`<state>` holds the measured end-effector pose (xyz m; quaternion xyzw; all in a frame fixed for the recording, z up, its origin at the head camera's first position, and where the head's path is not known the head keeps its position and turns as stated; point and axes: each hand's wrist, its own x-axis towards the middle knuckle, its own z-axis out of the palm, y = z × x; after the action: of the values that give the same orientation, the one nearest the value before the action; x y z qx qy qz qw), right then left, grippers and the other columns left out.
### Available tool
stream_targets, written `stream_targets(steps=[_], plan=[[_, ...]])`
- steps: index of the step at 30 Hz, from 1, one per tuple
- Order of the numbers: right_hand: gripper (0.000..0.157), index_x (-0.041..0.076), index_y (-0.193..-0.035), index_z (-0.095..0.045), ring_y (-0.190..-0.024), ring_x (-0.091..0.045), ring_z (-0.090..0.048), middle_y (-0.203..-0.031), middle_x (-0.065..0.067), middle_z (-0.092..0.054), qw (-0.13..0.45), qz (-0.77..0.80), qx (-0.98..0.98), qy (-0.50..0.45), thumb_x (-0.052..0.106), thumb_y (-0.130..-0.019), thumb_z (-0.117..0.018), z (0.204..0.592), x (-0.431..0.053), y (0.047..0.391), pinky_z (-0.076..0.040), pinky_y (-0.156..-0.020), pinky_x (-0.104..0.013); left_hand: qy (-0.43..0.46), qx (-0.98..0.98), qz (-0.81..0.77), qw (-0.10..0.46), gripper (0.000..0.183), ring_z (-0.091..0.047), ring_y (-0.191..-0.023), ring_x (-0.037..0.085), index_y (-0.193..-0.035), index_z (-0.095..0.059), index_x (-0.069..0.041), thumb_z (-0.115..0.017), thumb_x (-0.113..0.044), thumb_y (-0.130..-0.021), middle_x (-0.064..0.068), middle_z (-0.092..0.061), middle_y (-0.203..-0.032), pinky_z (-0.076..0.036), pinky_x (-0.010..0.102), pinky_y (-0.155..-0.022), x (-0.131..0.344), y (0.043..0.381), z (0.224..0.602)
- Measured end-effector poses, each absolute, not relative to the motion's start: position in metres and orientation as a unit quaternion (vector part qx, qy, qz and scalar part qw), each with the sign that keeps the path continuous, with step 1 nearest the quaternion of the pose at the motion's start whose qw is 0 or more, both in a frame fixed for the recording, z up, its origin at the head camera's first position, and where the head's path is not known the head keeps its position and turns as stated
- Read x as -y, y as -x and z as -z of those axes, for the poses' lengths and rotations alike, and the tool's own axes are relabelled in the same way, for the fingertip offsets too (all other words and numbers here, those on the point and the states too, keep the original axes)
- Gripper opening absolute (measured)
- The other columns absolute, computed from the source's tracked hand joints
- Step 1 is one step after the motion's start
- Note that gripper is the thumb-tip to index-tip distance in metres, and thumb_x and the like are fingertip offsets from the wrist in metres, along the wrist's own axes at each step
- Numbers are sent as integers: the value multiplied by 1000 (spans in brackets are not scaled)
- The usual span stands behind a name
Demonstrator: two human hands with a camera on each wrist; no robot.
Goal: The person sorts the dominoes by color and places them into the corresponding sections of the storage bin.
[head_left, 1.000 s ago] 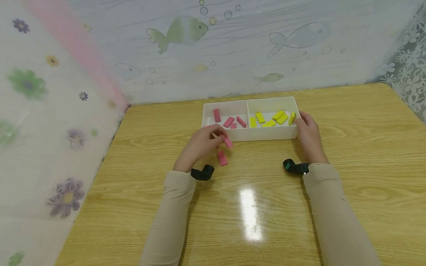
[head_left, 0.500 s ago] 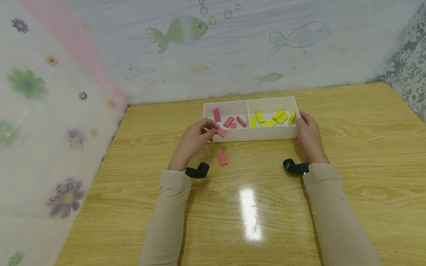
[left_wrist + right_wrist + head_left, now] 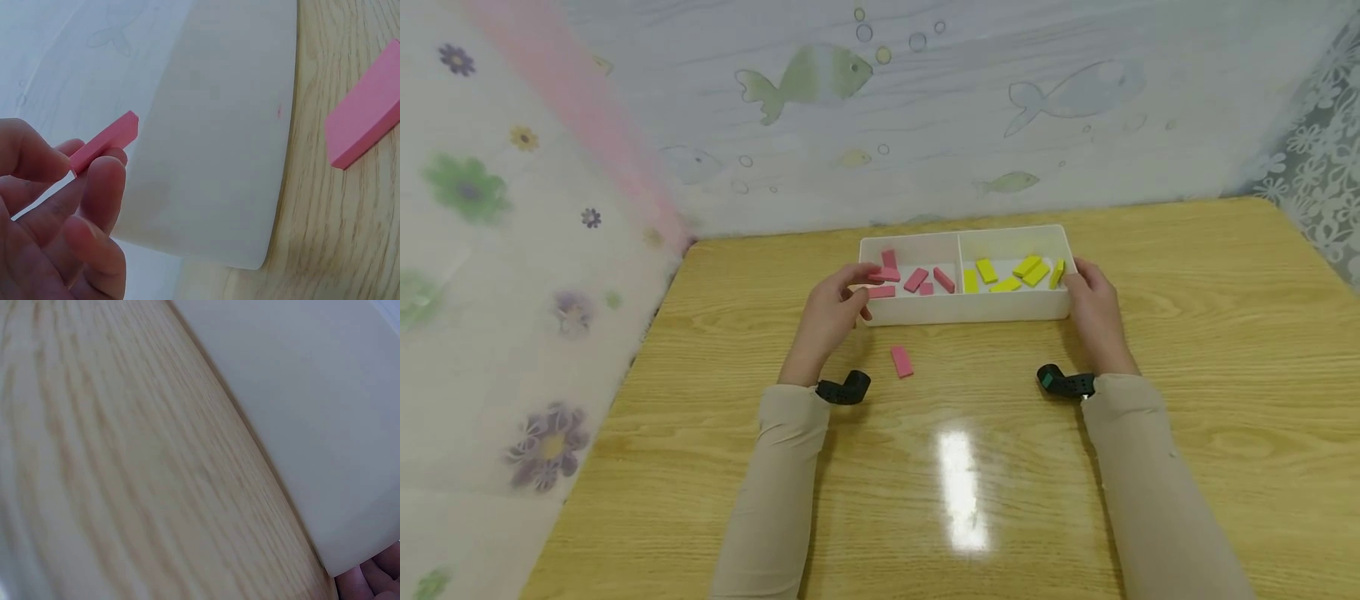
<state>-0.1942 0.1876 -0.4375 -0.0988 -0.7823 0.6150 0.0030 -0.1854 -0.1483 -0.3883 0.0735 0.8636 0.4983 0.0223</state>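
Observation:
My left hand (image 3: 833,315) is at the left end of a white two-compartment box (image 3: 966,309). In the left wrist view its fingers hold a small pink rectangular block (image 3: 105,145) by one end, near the box rim. Thumb and index finger look spread apart in the head view. Several pink blocks (image 3: 915,279) lie in the left compartment, some partly behind the fingers. Another pink block (image 3: 902,362) lies on the table in front. My right hand (image 3: 1095,312) grips the box's right end; the right wrist view catches only its fingers (image 3: 378,578) at the box corner.
Several yellow blocks (image 3: 1036,273) lie in the right compartment, past a thin divider (image 3: 959,265). The wooden table (image 3: 1015,483) extends around the box. Behind it hangs a fish-patterned sheet (image 3: 925,125), and a flower-patterned one (image 3: 512,333) borders the left side.
My left hand has moved left and up from the front of the box to its left compartment, bringing a pink block, and its fingers have spread. The right hand stays at the box.

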Motion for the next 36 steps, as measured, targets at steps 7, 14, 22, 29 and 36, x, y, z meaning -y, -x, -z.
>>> stream_targets(steps=[7, 14, 22, 29, 36], plan=[[53, 16, -141, -28, -128, -18, -26, -143, -2, -28, 4, -619, 779, 100, 39, -93, -30, 438, -188, 195, -22, -103, -41, -47, -829, -556, 45, 33, -54, -77, 38, -124, -52, -28, -45, -21, -93, -6, -57, -113, -42, 37, -53, 147, 188, 391], [52, 17, -140, -28, -127, -17, -26, -142, -2, -28, 6, -621, 777, 102, 39, -93, -30, 439, -188, 196, -23, -103, -40, -3, -787, -613, 66, 36, -53, -65, 28, -129, -50, -20, -47, -22, -93, 1, -54, -120, -38, 27, -49, 144, 180, 377], [52, 17, -141, -27, -127, -17, -27, -143, -2, -27, 5, -623, 776, 98, 38, -93, -30, 440, -189, 196, -23, -102, -41, 8, -772, -630, 84, 41, -50, -69, 39, -129, -49, -23, -51, -35, -90, 0, -53, -122, -33, 24, -43, 145, 183, 384], [51, 17, -140, -28, -127, -17, -27, -142, -1, -28, 9, -625, 774, 100, 37, -93, -30, 440, -189, 196, -24, -102, -40, -10, -748, -657, 92, 55, -47, -60, 32, -129, -48, -25, -53, -53, -82, -2, -50, -124, -29, 22, -38, 145, 189, 392], [51, 18, -140, -30, -125, -17, -28, -141, -1, -30, 6, -620, 778, 99, 39, -93, -31, 440, -189, 197, -24, -102, -41, -4, -743, -663, 90, 49, -44, -56, 25, -127, -51, -25, -50, -51, -85, 6, -51, -121, -28, 23, -39, 142, 187, 393]])
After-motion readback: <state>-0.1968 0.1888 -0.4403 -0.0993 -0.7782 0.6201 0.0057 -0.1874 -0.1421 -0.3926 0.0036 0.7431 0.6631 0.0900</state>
